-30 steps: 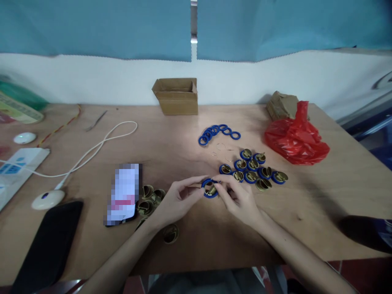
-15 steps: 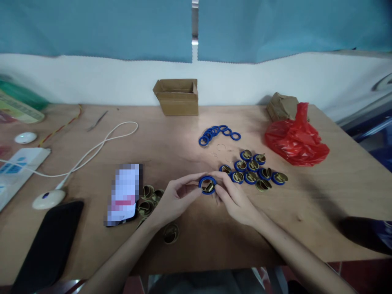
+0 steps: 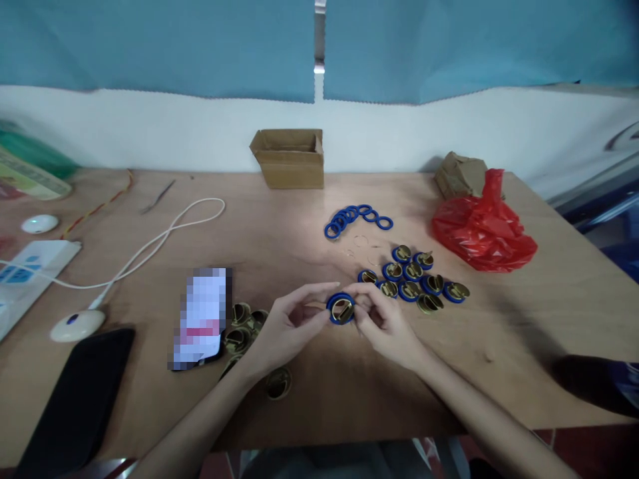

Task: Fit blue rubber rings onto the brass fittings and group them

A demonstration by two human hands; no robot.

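Observation:
Between both hands, above the table, is a round brass-coloured metal fitting with a blue ring (image 3: 341,309) around it. My left hand (image 3: 294,320) pinches its left side with thumb and fingers. On the opposite side, my right hand (image 3: 383,324) grips the rim, fingers closed. Just beyond my right hand, several brass fittings with blue rings (image 3: 413,271) lie grouped on the table. Farther back, loose blue rings (image 3: 349,214) overlap in a curved row. Beside my left forearm sit several brass fittings without visible blue rings (image 3: 237,339), partly hidden by the arm.
A phone with a lit screen (image 3: 202,316) and a dark phone (image 3: 74,399) lie left. A white cable (image 3: 164,233) loops near a power strip (image 3: 34,266). An open cardboard box (image 3: 292,166) stands at the back, a red plastic bag (image 3: 484,229) at right.
The held fitting has tilted, showing its brass rim more fully inside the blue ring, and has shifted slightly toward me. My right fingers have curled in more around it.

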